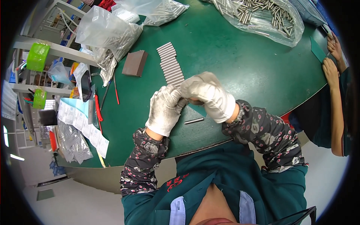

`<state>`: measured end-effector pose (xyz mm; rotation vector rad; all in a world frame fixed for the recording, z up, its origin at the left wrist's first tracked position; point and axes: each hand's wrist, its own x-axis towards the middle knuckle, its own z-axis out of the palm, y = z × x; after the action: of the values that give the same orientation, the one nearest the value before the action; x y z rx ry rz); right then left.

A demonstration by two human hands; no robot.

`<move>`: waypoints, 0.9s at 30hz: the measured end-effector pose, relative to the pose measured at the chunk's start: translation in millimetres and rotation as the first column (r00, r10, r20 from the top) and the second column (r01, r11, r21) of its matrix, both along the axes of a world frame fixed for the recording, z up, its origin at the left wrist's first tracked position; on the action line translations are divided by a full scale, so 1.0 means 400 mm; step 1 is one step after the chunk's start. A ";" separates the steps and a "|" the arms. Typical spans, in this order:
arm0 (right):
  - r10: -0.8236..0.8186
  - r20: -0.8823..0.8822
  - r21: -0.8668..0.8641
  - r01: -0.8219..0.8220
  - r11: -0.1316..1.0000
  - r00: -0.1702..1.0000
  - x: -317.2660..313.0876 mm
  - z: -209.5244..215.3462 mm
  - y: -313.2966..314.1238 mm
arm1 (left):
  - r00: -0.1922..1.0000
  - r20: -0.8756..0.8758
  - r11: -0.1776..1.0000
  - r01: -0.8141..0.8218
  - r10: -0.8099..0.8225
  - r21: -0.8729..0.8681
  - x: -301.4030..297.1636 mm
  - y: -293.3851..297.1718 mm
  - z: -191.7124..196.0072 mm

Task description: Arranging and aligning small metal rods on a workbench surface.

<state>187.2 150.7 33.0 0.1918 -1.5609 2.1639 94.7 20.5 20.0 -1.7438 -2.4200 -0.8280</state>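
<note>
My left hand (164, 109), in a white glove, is closed at the near end of a column of metal pins (170, 64) laid side by side. My right hand (210, 93), gloved the same way, is curled beside it, the fingertips of both almost meeting. Whatever they pinch is hidden by the gloves. A single metal pin (194, 121) lies on the table just below my right hand. To the left of the column sits a brown rectangular block (135, 63).
Clear bags of metal pins (108, 35) stand at the far left; a large open bag (262, 17) lies at the far right. Red-handled pliers (98, 108) and papers (84, 125) line the left edge of the green table (243, 71). A co-worker's hands (332, 69) are at the right.
</note>
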 end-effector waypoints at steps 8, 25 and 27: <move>0.057 0.064 -0.289 -0.036 0.957 0.996 0.004 -0.026 0.031 | 0.999 -0.012 0.999 -0.050 0.051 0.021 0.015 -0.006 0.001; 0.046 0.013 -0.421 -0.037 0.906 0.999 0.006 -0.042 0.034 | 0.999 -0.029 0.999 0.018 -0.017 0.046 -0.007 -0.007 -0.013; 0.041 0.017 -0.421 -0.030 0.907 0.999 0.005 -0.043 0.033 | 0.999 -0.033 0.999 0.013 -0.012 0.032 -0.007 -0.007 -0.011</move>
<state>189.2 163.8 15.7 0.0512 -1.0692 2.4786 91.8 17.5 15.5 -1.7487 -2.3643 -0.8275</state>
